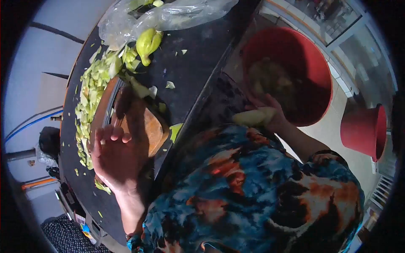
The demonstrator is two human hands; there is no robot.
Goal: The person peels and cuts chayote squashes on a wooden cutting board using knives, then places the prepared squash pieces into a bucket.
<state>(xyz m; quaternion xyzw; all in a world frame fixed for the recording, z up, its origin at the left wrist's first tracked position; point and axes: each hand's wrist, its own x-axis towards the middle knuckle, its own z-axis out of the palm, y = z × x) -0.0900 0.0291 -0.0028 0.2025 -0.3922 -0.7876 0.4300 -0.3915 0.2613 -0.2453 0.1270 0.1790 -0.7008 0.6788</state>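
Observation:
My left hand (116,156) lies palm up at the near end of a wooden slicing board (145,130), fingers loosely curled and nothing visible in them. A dark slot with a metal edge runs along the board. My right hand (276,116) is closed around a pale peeled chayote (253,117), beside the rim of a large red tub (322,97). Pale pieces, hard to make out in the shade, lie inside the tub. A heap of light green slices (90,95) spreads along the board's far side. A whole green chayote (148,44) rests beyond the board.
The black table (190,59) carries scattered scraps and a clear plastic bag (168,19) with green pieces. A smaller red bucket (363,130) stands on the tiled floor at the right. Dark items and a patterned cloth (69,236) are at the lower left.

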